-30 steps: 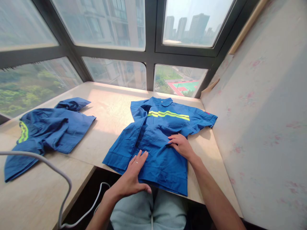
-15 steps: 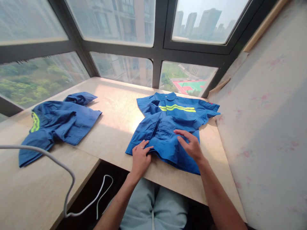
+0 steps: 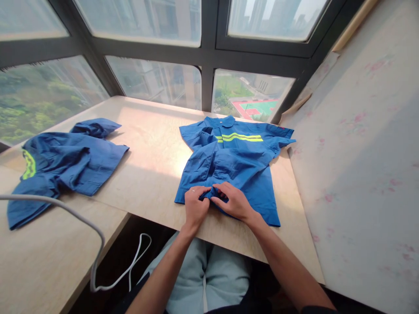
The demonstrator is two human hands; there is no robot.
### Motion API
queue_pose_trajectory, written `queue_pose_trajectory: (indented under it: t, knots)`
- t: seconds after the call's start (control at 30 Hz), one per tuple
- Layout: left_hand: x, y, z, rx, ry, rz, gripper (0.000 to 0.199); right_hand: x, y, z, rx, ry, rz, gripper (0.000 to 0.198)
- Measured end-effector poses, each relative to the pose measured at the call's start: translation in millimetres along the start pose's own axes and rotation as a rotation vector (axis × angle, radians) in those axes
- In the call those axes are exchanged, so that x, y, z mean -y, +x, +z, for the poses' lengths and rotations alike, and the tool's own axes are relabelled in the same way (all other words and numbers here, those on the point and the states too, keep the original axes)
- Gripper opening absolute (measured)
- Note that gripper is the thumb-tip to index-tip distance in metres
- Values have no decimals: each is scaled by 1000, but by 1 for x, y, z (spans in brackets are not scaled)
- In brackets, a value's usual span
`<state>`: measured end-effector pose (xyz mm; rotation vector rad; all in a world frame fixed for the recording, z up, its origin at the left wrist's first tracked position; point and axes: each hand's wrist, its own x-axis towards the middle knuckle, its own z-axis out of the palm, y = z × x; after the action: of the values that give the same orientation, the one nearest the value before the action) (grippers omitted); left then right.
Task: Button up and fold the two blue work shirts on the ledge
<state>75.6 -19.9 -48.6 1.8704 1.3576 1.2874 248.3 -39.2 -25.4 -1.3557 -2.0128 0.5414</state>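
A blue short-sleeved work shirt point(image 3: 229, 161) with two yellow stripes across the chest lies front up on the wooden tabletop, collar toward the window. At its near hem, my left hand point(image 3: 197, 203) pinches the front edge between thumb and fingers. Close beside it, my right hand point(image 3: 233, 199) has its fingers closed on the same hem, just right of the left hand. The cloth between the two hands is bunched and slightly raised. What the fingertips hold beyond the fabric is hidden.
A second blue garment point(image 3: 65, 161) with a yellow band lies crumpled at the left. A white cable point(image 3: 75, 213) loops over the left tabletop point(image 3: 42, 257). Dark window frames point(image 3: 163, 54) stand behind, and a floral wall point(image 3: 363, 165) borders the right side.
My right hand has come down and left from above the shirt to its hem, closing on the cloth beside my left hand. The camera view has shifted slightly.
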Motion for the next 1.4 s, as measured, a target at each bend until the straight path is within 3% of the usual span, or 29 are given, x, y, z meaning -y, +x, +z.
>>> queue_pose_trajectory:
  t: [0.17, 0.33, 0.47, 0.67, 0.9, 1.03, 1.13, 1.2, 1.4]
  knots:
    - [-5, 1, 2, 15, -26, 20, 44, 0, -1, 1, -18, 120, -52, 53]
    - [1, 3, 8, -14, -53, 72, 37, -3, 0, 3, -151, 152, -86, 24]
    - [3, 2, 10, -37, -32, 131, 35, 2, -1, 5, -181, 170, -102, 18]
    - [1, 0, 11, -36, 22, 242, 36, 9, -1, 7, -173, 227, 62, 20]
    - [0, 1, 11, -80, -85, 146, 26, 3, 2, 2, -98, 369, 155, 24]
    - [-6, 0, 5, 47, -138, 161, 23, -2, 4, 2, -136, 511, 261, 28]
    - [-10, 0, 5, 157, -98, 153, 32, -6, 5, 4, -141, 594, 286, 30]
    - [-9, 0, 8, 142, -50, 132, 35, -8, 5, 5, -132, 624, 286, 32]
    - [-4, 1, 11, 90, -116, 91, 13, -9, 4, 6, -60, 692, 292, 35]
